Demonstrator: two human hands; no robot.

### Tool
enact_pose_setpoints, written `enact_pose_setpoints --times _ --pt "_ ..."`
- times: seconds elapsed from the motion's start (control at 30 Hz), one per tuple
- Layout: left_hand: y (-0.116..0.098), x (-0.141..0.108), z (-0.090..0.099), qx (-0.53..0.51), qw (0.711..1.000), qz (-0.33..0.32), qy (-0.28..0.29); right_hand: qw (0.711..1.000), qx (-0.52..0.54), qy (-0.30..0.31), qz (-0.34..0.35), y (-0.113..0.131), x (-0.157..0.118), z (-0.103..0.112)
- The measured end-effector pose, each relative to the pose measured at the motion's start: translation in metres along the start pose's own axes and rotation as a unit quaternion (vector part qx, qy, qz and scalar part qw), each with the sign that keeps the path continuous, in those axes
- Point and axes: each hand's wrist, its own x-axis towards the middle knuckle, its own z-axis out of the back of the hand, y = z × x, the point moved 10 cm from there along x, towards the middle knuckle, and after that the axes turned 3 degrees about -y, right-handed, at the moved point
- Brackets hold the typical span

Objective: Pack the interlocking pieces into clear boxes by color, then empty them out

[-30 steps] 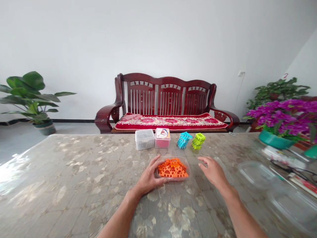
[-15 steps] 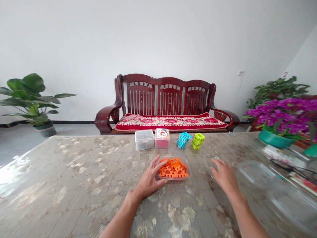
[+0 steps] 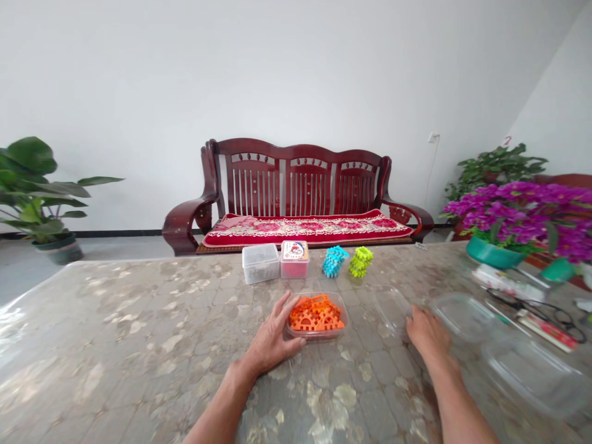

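On the patterned, glossy worktop [image 3: 176, 345], the open left hand [image 3: 274, 338] cups the clear plastic tub of orange pieces [image 3: 318, 335]; the right hand [image 3: 426, 330], fingers curled, is beside a clear plastic lid [image 3: 391, 307].

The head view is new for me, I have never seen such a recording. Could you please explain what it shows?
There is no machine here: these are a person's two bare hands, seen by one camera worn on the head. It looks forward and down over a table.

The left hand is spread at one end of a clear container with orange pieces. The right hand is beside a thin clear plastic piece; whether it holds it, I cannot tell.

Farther back stand two boxes, a blue stack and a green stack. Purple flowers are at the right.
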Motion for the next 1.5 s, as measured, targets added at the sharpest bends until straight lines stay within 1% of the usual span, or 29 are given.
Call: enact_pose_setpoints --times 0.07,0.17,0.3,0.37,0.53,0.63,0.7,0.77,0.83,0.9,1.0,1.03,1.07,1.13,1.23,1.37,1.5 --pt "0.003 0.0 0.001 -0.013 1.0 0.002 -0.01 1.0 0.013 0.001 -0.016 -0.003 0.001 0.0" --pt "0.006 0.002 0.002 -0.026 0.999 0.002 -0.021 0.998 0.03 0.017 -0.045 -0.009 0.003 -0.003" --pt "0.007 0.002 0.002 -0.032 0.999 0.007 -0.027 0.997 0.048 0.036 -0.049 -0.009 0.002 -0.008" --pt "0.007 0.002 0.003 -0.033 0.999 0.01 -0.03 0.996 0.068 0.023 -0.045 -0.008 0.002 -0.008" --pt "0.007 0.003 0.005 -0.054 0.998 0.028 -0.03 0.986 0.153 -0.05 -0.034 -0.004 0.003 0.002" --pt "0.008 0.003 0.004 -0.061 0.997 0.037 -0.028 0.965 0.239 -0.097 -0.044 -0.008 0.006 0.013" --pt "0.01 0.003 0.004 -0.059 0.997 0.035 -0.03 0.938 0.318 -0.121 -0.064 -0.013 0.008 0.021" --pt "0.011 0.003 0.004 -0.059 0.997 0.033 -0.032 0.903 0.405 -0.124 -0.074 -0.011 0.01 0.028" --pt "0.011 0.003 0.004 -0.063 0.997 0.034 -0.033 0.867 0.484 -0.105 -0.051 0.005 0.011 0.037" --pt "0.011 0.003 0.004 -0.068 0.996 0.041 -0.03 0.837 0.542 -0.066 0.003 0.035 0.009 0.047" --pt "0.009 0.002 0.005 -0.072 0.996 0.051 -0.024 0.807 0.583 0.02 0.09 0.091 0.0 0.056" --pt "0.009 0.002 0.005 -0.072 0.996 0.052 -0.023 0.8 0.587 0.039 0.114 0.107 -0.003 0.058" --pt "0.009 0.002 0.005 -0.072 0.996 0.052 -0.024 0.796 0.588 0.046 0.135 0.121 -0.005 0.061" --pt "0.009 0.002 0.005 -0.071 0.996 0.05 -0.026 0.795 0.584 0.033 0.163 0.14 -0.007 0.068" --pt "0.011 0.002 0.004 -0.072 0.996 0.051 -0.024 0.798 0.573 0.014 0.186 0.158 -0.004 0.073" --pt "0.012 0.001 0.004 -0.098 0.993 0.068 -0.019 0.807 0.548 0.036 0.217 0.181 -0.002 0.073" --pt "0.009 0.0 0.006 -0.131 0.987 0.089 -0.007 0.823 0.513 0.027 0.243 0.199 -0.003 0.079"
